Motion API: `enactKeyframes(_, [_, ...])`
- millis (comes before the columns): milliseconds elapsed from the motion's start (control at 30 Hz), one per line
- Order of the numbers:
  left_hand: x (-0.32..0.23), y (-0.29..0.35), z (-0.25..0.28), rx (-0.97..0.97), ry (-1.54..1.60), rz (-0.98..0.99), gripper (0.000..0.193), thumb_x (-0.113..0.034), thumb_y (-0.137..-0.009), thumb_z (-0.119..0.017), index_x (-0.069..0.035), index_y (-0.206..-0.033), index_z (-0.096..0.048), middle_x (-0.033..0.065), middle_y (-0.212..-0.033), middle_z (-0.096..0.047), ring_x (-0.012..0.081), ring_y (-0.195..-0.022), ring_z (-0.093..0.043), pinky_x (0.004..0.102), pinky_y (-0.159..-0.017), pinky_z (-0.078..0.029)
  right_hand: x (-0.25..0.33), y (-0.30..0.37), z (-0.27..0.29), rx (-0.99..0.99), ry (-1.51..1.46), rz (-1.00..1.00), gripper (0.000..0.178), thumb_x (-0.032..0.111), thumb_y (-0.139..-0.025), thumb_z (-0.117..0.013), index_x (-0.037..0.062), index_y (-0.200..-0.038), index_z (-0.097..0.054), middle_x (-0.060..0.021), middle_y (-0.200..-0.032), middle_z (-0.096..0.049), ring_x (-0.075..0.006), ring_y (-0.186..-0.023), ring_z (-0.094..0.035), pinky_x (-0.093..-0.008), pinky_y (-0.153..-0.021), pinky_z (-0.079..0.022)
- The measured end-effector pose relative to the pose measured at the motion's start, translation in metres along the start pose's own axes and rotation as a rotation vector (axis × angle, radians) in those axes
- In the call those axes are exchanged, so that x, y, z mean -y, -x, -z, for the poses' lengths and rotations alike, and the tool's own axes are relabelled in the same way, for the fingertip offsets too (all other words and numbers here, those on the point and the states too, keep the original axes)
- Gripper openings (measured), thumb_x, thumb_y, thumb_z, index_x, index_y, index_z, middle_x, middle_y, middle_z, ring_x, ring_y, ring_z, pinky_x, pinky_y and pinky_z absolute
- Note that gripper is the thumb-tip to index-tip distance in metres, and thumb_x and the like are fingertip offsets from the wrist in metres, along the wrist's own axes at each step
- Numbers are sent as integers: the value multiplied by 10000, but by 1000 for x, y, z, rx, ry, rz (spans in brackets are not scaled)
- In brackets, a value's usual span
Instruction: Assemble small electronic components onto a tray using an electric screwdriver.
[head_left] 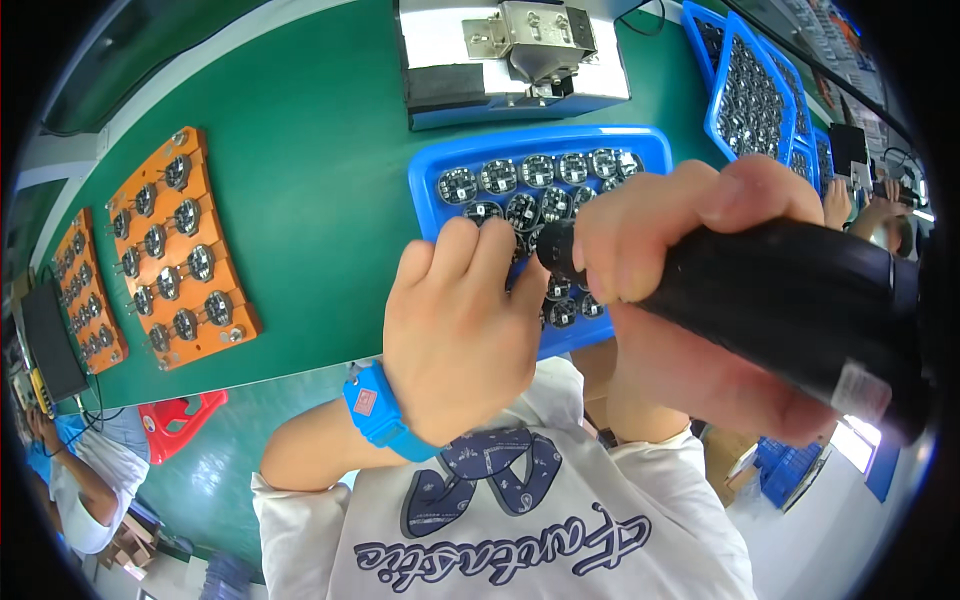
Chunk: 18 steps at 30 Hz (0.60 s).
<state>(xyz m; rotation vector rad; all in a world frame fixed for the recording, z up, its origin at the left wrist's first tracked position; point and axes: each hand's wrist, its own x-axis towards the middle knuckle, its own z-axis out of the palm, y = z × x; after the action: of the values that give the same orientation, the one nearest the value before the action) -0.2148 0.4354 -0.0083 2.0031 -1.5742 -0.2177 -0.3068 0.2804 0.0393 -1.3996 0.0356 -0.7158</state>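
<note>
My right hand grips a thick black electric screwdriver, its tip pointing left and down over a blue tray. The tray holds several round black circuit boards in rows. My left hand rests on the tray's near part, fingers curled down over the boards right beside the screwdriver tip; what lies under the fingers is hidden. A blue wrist strap sits on my left wrist.
A metal fixture on a blue base stands behind the tray on the green table. Two orange jigs with round boards lie at the left. More blue trays lean at the right. Other people work at both edges.
</note>
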Motion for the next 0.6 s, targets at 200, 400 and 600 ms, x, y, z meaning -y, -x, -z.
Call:
enactKeyframes(200, [-1, 0, -4, -41, -35, -35, 116, -143, -847, -695, -47, -833, -760, 65, -918, -543, 260, -916, -512, 402, -735, -360, -13, 3, 11, 114, -35, 63, 1036, 869, -798, -656, -2, -1333, -489, -193, -874, -644, -288, -704, -609, -446, -662, -520])
enactKeyframes(400, [-1, 4, -4, -41, -49, -30, 134, -131, -875, -684, -25, -837, -757, 74, -923, -544, 266, -934, -513, 401, -746, -363, -17, 12, 2, -28, -143, 47, 1012, 858, -807, -640, -4, -1322, -512, -158, -841, -610, -262, -700, -576, -415, -648, -467])
enactKeyframes(600, [-2, 3, -4, -83, -10, -18, 147, -106, -859, -688, 12, -883, -773, 89, -937, -570, 278, -941, -533, 407, -742, -382, 16, -23, 13, 174, -187, 82, 1001, 832, -820, -589, 15, -1394, -511, -117, -896, -585, -241, -748, -555, -403, -698, -437])
